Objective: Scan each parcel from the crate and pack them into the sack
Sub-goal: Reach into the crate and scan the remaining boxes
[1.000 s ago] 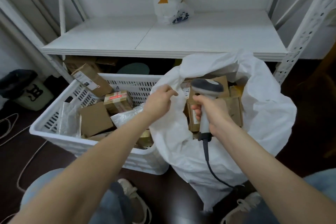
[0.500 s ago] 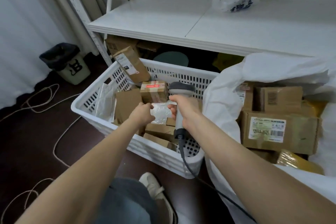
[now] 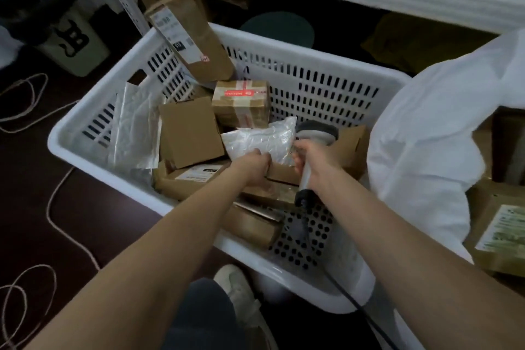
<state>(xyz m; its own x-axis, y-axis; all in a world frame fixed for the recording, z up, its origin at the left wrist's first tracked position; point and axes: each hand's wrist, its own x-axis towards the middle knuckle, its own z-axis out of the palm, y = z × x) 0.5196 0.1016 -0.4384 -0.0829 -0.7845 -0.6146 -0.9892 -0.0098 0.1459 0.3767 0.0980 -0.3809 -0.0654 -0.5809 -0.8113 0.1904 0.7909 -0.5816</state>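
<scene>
Plastic parcel [image 3: 260, 140]: lies on top of the boxes [image 3: 190, 133] in the crate [image 3: 312, 45], so we reach it first
Left hand [image 3: 254, 163]: pinches its near edge, we think to lift it
Right hand [image 3: 315, 162]: wrapped around the scanner [image 3: 316, 133], kept beside the parcel for reading
Sack [image 3: 426, 136]: open just beside the crate

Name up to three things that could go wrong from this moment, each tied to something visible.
The left hand pinches only the near edge of the white plastic mailer; the slick bag may slip from that grip.
The scanner in the right hand trails its cable across the crate's near rim and could snag.
The tall brown parcel leans on the far rim and may topple out.
</scene>
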